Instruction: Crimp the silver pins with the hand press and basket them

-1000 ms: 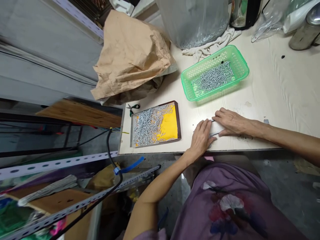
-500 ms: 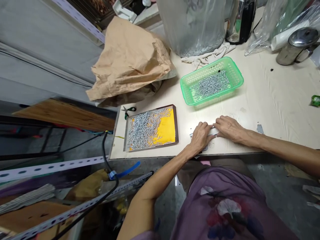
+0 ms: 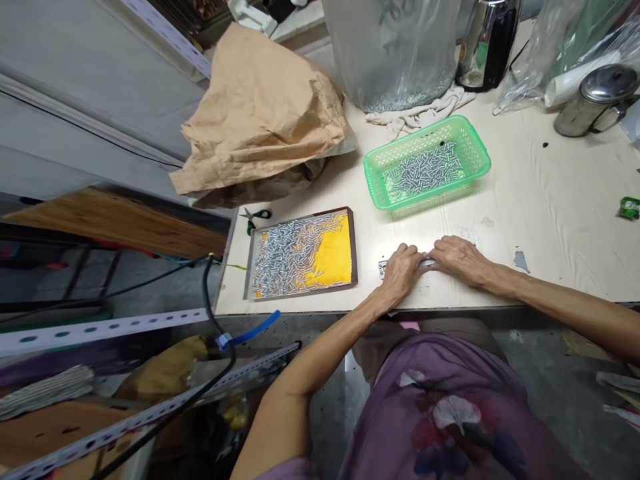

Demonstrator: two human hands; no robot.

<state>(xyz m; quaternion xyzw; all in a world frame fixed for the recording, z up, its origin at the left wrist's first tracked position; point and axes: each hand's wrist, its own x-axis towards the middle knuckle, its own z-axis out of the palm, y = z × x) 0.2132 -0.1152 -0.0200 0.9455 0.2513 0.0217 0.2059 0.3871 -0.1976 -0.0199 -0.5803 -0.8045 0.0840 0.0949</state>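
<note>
Hands [image 3: 403, 272] [image 3: 463, 260] are gripping a strip [image 3: 382, 269], one end newly showing, right of the tray [image 3: 336, 255] (metal pins [image 3: 284, 257] lying inside).

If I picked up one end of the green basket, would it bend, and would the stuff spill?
The green basket might bend a little, since its walls look like thin plastic full of holes. The small metal pieces lie loose inside, so they'd likely slide to the low end and could spill if you tilted it far.

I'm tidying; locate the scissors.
In the head view, the green-handled scissors lie near the left edge of the table, by the far left corner of the yellow-bottomed tray.
</note>
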